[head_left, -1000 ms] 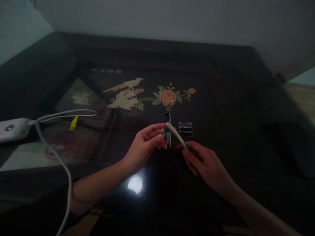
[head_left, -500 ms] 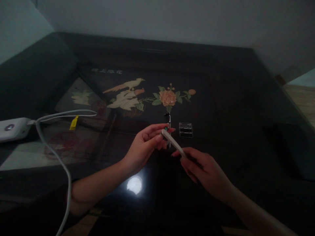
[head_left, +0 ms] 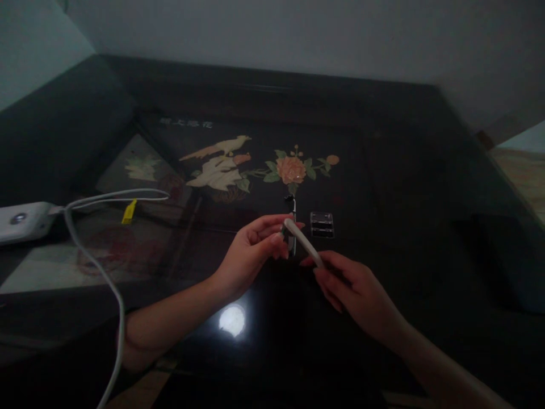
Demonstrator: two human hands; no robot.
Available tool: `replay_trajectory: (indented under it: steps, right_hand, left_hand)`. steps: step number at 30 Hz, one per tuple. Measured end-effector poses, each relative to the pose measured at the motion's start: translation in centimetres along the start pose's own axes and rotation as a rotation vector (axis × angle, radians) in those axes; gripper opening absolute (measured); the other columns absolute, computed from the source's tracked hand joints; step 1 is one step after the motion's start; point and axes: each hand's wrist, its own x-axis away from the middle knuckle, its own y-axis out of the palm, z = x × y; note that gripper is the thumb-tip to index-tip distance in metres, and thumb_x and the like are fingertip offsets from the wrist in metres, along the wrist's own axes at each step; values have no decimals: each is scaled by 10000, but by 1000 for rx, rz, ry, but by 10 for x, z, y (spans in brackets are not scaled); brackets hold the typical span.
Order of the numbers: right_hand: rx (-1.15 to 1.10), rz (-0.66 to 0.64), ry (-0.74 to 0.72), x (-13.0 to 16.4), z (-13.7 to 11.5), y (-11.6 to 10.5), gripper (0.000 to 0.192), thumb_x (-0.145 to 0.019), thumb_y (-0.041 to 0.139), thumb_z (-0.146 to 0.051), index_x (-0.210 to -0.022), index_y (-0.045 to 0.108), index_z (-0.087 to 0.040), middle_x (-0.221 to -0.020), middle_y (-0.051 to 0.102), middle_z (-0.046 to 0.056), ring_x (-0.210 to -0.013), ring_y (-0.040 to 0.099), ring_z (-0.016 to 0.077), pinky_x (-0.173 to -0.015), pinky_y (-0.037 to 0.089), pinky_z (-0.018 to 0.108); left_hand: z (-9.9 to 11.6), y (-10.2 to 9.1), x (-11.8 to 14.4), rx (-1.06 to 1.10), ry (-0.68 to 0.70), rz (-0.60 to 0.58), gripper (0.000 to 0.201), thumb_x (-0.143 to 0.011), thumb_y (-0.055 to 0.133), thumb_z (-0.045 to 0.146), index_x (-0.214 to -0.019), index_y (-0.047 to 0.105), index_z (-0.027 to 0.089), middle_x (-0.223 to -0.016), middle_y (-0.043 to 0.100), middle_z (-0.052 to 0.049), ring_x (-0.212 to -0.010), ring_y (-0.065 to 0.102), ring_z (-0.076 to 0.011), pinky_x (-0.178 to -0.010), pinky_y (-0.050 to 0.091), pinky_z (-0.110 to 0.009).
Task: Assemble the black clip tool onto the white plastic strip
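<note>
Both hands, left hand [head_left: 251, 250] & right hand [head_left: 353, 287], unchanged on white stick [head_left: 303, 243].

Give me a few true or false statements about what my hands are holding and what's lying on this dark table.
1. Both hands hold the same pale stick: the left hand and the right hand grip the pale stick. True.
2. The small clear case lies in the left palm. False: it rests on the table, beyond the hands.
3. A white cable runs from a white device at the left. True.
4. The table's inlay shows a fish. False: a bird and flowers.
</note>
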Motion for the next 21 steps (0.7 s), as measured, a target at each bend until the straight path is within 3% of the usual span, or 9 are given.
replay_trajectory:
  steps: [3, 7, 13, 18, 21]
  right_hand:
    - [1, -66, -25, 2, 0, 0, 259, -936, 499, -340, -1048, 636, -150, -607, 455, -54, -466, 403, 69, -418, 297, 197]
    - [-3, -57, -21, 2, 0, 0, 279, -939, 489, -360, -1049, 629, -145, -585, 430, -63, -460, 392, 69, -424, 298, 197]
    - [20, 70, 50, -2, 0, 0, 305, -933, 471, -361, -1054, 611, -120, -547, 422, -71, -434, 378, 72, -415, 301, 203]
    - [6, 41, 29, -2, 0, 0, 313, -938, 471, -370, -1065, 616, -123, -559, 424, -69, -438, 378, 71, -421, 305, 206]
    - [-29, -21, 33, 2, -1, 0, 322, -944, 472, -387, -1074, 619, -132, -567, 419, -68, -444, 380, 71, -420, 299, 202]
  left_hand:
    - [1, 0, 1, 1, 9, -19, 356, -705, 846, 355, -1004, 762, 181, -956, 762, -76, -583, 559, -54, -563, 434, -161]
    - [0, 0, 1, -7, 14, -22, 360, -700, 850, 357, -1008, 766, 192, -971, 763, -76, -579, 566, -53, -560, 431, -161]
    - [-1, -1, 1, -11, 9, 9, 375, -640, 883, 371, -956, 777, 198, -762, 726, -11, -522, 578, -55, -523, 402, -161]
    - [-1, -1, 1, -26, 8, 3, 410, -649, 873, 397, -976, 767, 174, -617, 674, 8, -522, 557, -76, -534, 402, -181]
    - [-2, -3, 0, -23, 17, -17, 400, -697, 846, 386, -1025, 756, 176, -808, 749, -49, -564, 554, -70, -566, 420, -190]
